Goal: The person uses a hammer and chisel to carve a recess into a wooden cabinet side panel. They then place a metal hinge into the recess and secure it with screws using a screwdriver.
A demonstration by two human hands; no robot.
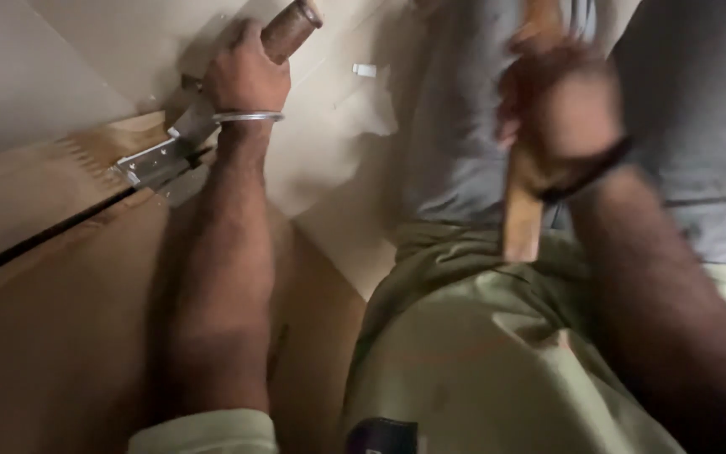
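Wooden boards (52,336) in a warm brown fill the lower left of the view, two flat panels meeting along a thin dark gap that runs up toward a metal hinge. Pale floor (35,76) lies beyond them at the top left. To the right, the person's olive-green trousers (472,353) and grey shirt (464,126) take up much of the frame. The left forearm stretches up across the boards, with a light sleeve cuff (207,433) at the bottom edge and a thin metal bangle (248,117) round the wrist. The left hand (244,77) has its fingers clenched round a brown wooden handle (289,29), which sticks up and to the right out of the fist; the tool's lower end is hidden behind the hand, just above the hinge. The right hand (558,126), badly blurred, is raised in front of the shirt with a dark band (590,172) at the wrist, its fingers closed on a lighter wooden handle (523,223) that hangs down below the fist toward the trousers; what head it carries cannot be made out. The silver hinge (155,161), with small screw holes, lies flat where the boards meet, touching the board edge. A small white scrap (365,71) lies on the floor well apart, up near the top centre.
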